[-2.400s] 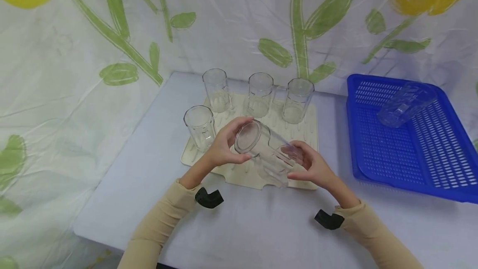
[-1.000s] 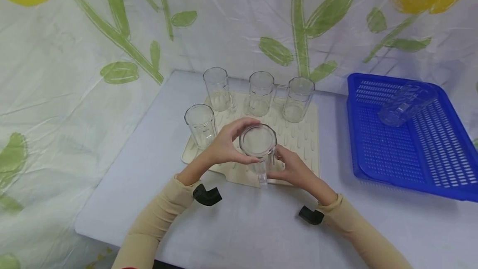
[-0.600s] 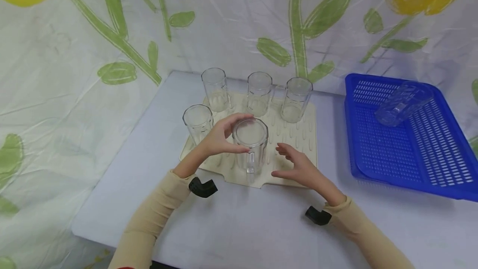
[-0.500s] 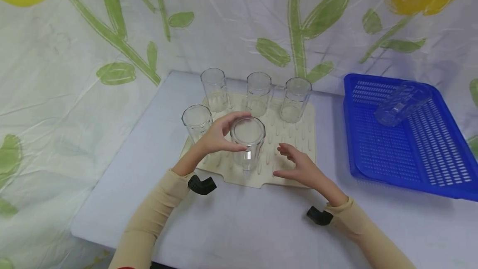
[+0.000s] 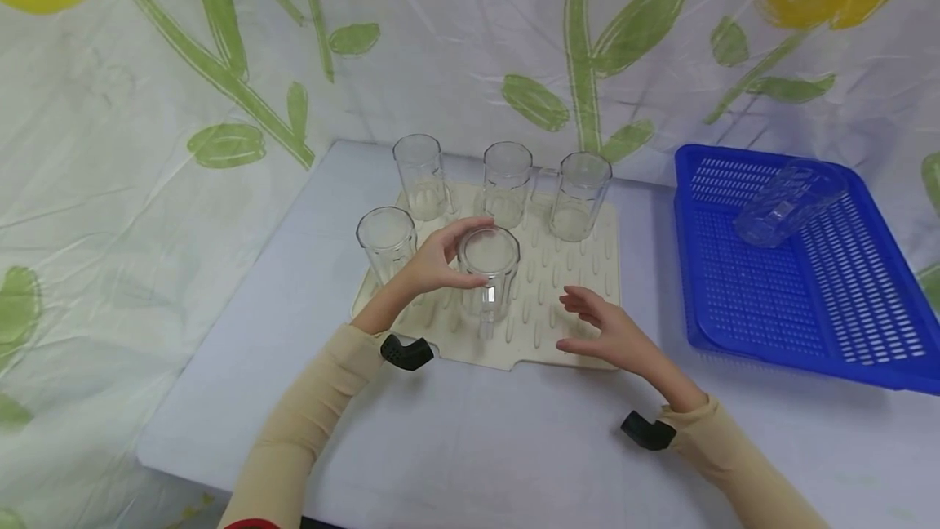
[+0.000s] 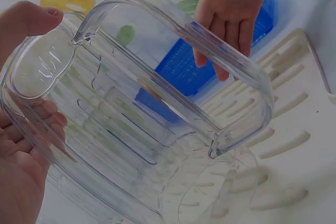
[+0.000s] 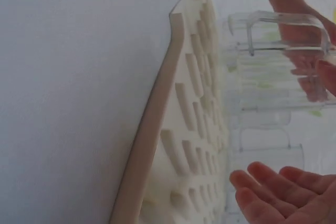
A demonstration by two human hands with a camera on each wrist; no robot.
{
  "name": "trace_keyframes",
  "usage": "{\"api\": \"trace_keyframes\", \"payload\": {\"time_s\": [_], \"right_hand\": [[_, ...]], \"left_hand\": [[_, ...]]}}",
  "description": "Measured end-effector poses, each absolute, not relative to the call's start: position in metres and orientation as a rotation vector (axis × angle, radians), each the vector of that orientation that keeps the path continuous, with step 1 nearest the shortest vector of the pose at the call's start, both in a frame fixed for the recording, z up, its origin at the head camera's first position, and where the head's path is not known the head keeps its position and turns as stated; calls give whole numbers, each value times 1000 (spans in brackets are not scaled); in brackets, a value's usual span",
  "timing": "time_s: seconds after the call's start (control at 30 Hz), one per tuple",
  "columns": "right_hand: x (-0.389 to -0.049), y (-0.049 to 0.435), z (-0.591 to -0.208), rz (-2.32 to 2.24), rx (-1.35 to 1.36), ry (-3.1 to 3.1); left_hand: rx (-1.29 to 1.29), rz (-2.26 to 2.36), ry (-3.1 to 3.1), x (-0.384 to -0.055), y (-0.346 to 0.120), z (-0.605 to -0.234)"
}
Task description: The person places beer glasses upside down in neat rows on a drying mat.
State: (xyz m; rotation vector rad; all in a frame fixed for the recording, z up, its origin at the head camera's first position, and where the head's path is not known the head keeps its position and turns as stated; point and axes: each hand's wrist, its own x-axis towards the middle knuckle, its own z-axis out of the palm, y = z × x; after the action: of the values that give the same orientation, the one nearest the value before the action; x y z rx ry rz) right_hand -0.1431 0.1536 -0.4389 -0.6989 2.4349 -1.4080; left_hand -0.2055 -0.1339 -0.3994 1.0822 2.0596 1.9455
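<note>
In the head view my left hand (image 5: 439,260) grips a clear glass mug (image 5: 507,284) round its base, thumb and fingers on opposite sides. The mug is upside down over the cream ridged drying mat (image 5: 543,329), its handle towards me. In the left wrist view the mug's ribbed wall (image 6: 121,124) shows between hand and mat; whether the rim touches the mat I cannot tell. My right hand (image 5: 605,329) hovers to the right of the mug, holding nothing. The right wrist view shows its fingers (image 7: 283,190) loosely extended, apart from the glass.
Several more glass mugs stand on the mat: one at left (image 5: 383,239), others along the back, including a right-hand one (image 5: 582,198). A blue plastic basket (image 5: 764,308) sits to the right, with a glass mug (image 5: 786,206) lying in it. A flowered curtain (image 5: 455,47) hangs behind.
The mug, first tilted between both hands, was turned base up and lowered towards the mat. My right hand let go and moved off to the right; my left hand kept its grip.
</note>
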Motion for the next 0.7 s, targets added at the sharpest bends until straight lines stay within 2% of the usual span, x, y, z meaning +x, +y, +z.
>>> {"api": "trace_keyframes", "payload": {"time_s": [0.37, 0.7], "right_hand": [[-140, 169, -432, -1424, -672, 2414], [-140, 167, -433, -1430, -672, 2415]], "left_hand": [[942, 1811, 2255, -194, -123, -375], [893, 1795, 2271, -196, -123, -376]]}}
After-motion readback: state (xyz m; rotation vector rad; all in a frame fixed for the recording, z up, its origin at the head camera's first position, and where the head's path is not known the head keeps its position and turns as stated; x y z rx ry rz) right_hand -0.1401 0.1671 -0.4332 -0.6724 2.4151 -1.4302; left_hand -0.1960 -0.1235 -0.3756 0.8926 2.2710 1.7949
